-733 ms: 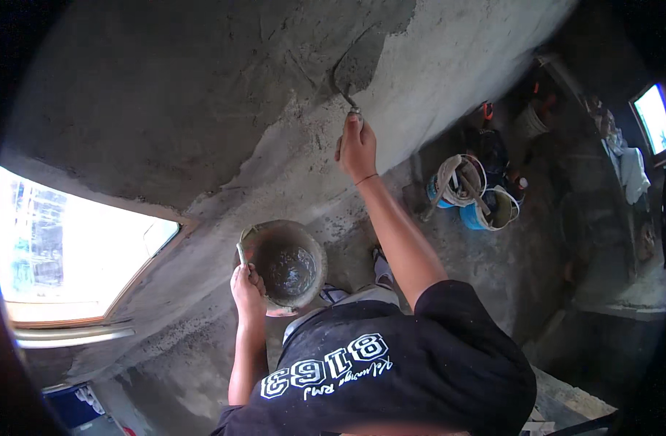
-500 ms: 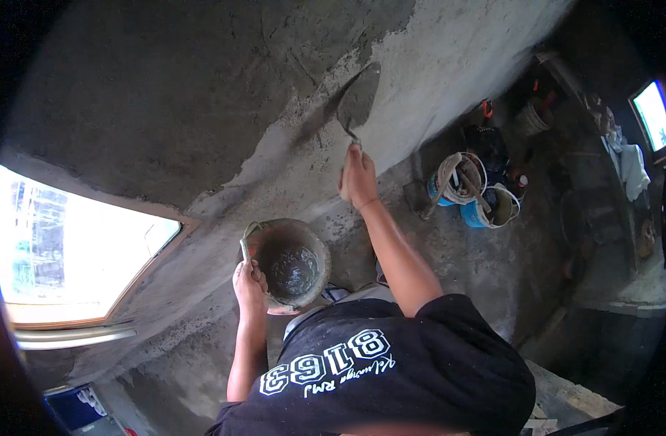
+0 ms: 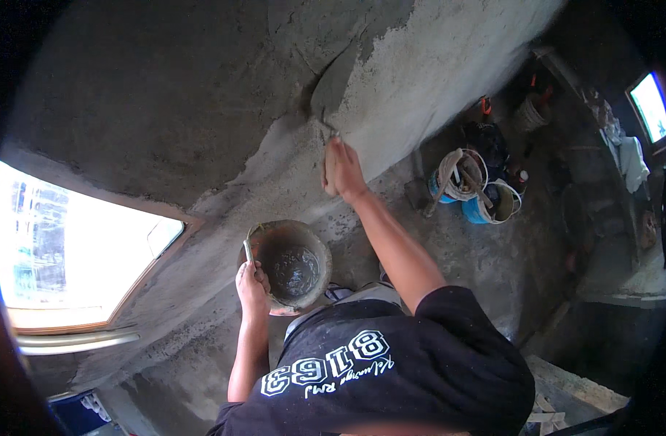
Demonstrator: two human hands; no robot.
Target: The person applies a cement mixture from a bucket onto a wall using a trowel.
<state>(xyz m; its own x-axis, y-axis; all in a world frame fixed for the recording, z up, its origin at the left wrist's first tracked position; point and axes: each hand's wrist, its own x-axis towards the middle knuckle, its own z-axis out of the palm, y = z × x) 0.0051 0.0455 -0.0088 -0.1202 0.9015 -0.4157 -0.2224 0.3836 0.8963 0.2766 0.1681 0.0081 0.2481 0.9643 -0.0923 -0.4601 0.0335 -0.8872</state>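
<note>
Right hand (image 3: 343,168) closed on trowel (image 3: 331,93) — blade flat on wall (image 3: 166,109), long axis running up-left from hand. Left hand (image 3: 251,285) grips rim of mortar bowl (image 3: 293,265) — below, nearer body.

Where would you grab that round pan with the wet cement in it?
Probably by its rim, coming from the left side, as the left hand does: the pan is a wide, shallow bowl with no clear handle, and the rim keeps fingers clear of the wet mortar.
</note>
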